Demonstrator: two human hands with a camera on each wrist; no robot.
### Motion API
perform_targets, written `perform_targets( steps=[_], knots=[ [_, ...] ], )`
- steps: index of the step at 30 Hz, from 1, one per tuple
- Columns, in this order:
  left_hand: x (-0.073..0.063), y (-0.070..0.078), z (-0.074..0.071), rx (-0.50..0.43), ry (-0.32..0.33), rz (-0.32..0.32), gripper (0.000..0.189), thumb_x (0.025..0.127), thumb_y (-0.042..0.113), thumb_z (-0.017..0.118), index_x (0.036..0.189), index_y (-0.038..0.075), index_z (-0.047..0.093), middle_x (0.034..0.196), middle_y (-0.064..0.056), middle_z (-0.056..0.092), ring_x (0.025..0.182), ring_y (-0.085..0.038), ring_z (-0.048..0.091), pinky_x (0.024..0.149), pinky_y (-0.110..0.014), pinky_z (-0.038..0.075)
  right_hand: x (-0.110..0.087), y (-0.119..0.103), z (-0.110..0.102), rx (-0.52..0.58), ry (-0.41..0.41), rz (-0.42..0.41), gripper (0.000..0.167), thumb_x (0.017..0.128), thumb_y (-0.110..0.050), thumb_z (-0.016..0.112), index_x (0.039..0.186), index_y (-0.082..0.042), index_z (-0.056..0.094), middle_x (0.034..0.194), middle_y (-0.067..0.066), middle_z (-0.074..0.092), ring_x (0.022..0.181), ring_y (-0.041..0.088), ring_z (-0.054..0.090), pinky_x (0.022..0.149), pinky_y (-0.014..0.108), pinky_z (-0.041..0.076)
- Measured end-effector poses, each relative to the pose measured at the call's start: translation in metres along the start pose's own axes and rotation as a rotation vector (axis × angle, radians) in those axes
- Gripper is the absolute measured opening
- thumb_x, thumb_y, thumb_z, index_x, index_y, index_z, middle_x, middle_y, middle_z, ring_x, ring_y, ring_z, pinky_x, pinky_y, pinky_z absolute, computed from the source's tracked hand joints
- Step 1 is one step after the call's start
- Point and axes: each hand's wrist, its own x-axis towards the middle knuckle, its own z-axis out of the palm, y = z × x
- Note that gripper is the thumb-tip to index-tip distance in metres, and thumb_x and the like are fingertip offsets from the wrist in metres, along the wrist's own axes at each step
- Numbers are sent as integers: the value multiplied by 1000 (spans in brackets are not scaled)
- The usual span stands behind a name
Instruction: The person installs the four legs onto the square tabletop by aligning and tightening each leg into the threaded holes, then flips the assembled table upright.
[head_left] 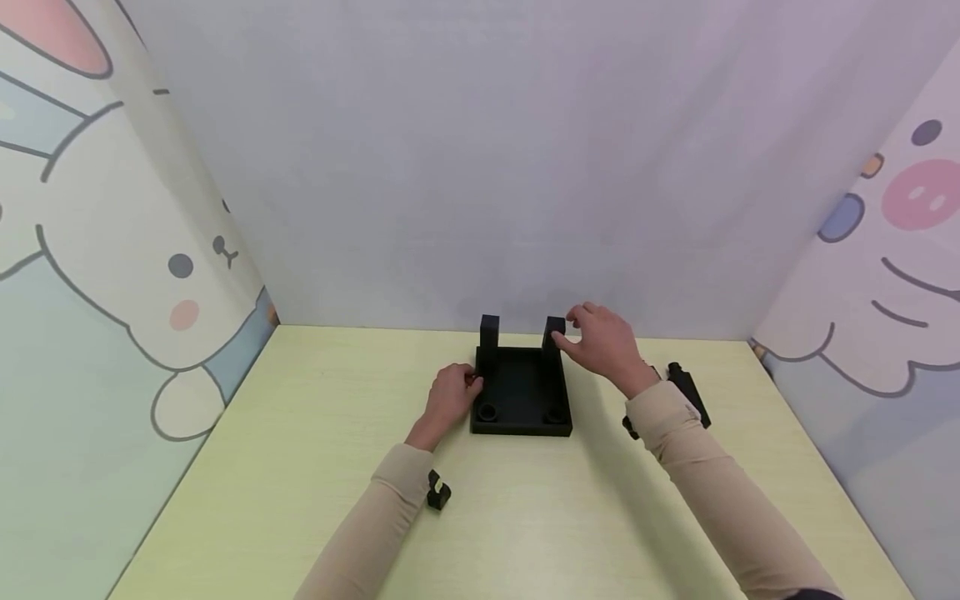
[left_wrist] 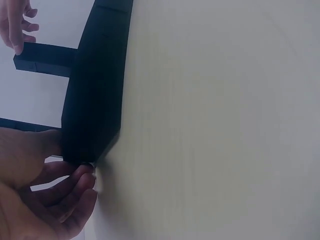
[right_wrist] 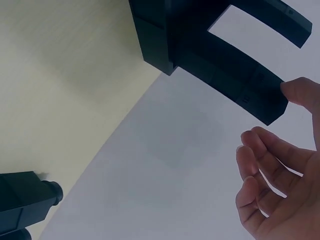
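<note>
A black square base point(head_left: 525, 392) with a raised rim lies on the table, two ring-shaped sockets at its front corners. From its back corners rise a left post point(head_left: 489, 335) and a right post point(head_left: 553, 332). My left hand point(head_left: 448, 393) pinches the base's left side, thumb on the rim and fingers against the outer wall. At the right post's top is my right hand point(head_left: 603, 340); its thumb touches the post. In the right wrist view the other fingers of the right hand point(right_wrist: 280, 175) are loosely bent and apart from the post point(right_wrist: 245, 87).
A black block with a round stub point(head_left: 688, 393) lies to the right, partly behind the right sleeve. Another small black piece point(head_left: 630, 427) shows beside that cuff. A small notched black piece point(head_left: 438, 492) sits by the left forearm. A pale wall point(head_left: 450, 208) stands behind the table.
</note>
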Motion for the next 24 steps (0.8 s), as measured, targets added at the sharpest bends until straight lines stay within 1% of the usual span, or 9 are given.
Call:
perform_targets(
  steps=[5, 10, 18, 24],
  knots=[
    [1, 0, 0, -14, 0, 4, 19, 98, 18, 65, 92, 1, 73, 81, -10, 70, 66, -15, 56, 59, -27, 43, -9, 9, -3, 8, -18, 23, 42, 96, -39, 66, 118, -4, 69, 109, 16, 69, 95, 33, 67, 79, 50, 56],
    [0, 1, 0, -18, 0, 5, 18, 97, 17, 65, 88, 2, 72, 79, -9, 69, 63, -14, 54, 56, -26, 41, -19, 21, -2, -2, -28, 49, 38, 96, -36, 65, 117, -4, 70, 109, 16, 69, 94, 33, 67, 78, 50, 56],
    [1, 2, -1, -27, -11, 12, 20, 98, 17, 64, 87, 2, 71, 77, -9, 67, 63, -14, 52, 56, -25, 40, -41, 46, 2, -15, -47, 92, 38, 95, -34, 66, 116, -2, 71, 109, 18, 70, 90, 34, 66, 73, 51, 56],
    [0, -1, 0, -27, -3, 23, 20, 98, 17, 64, 93, 0, 73, 80, -10, 70, 65, -14, 56, 58, -26, 44, -61, 64, 6, -31, -82, 134, 39, 95, -34, 65, 115, -1, 71, 106, 19, 69, 84, 34, 66, 67, 49, 54]
  ],
)
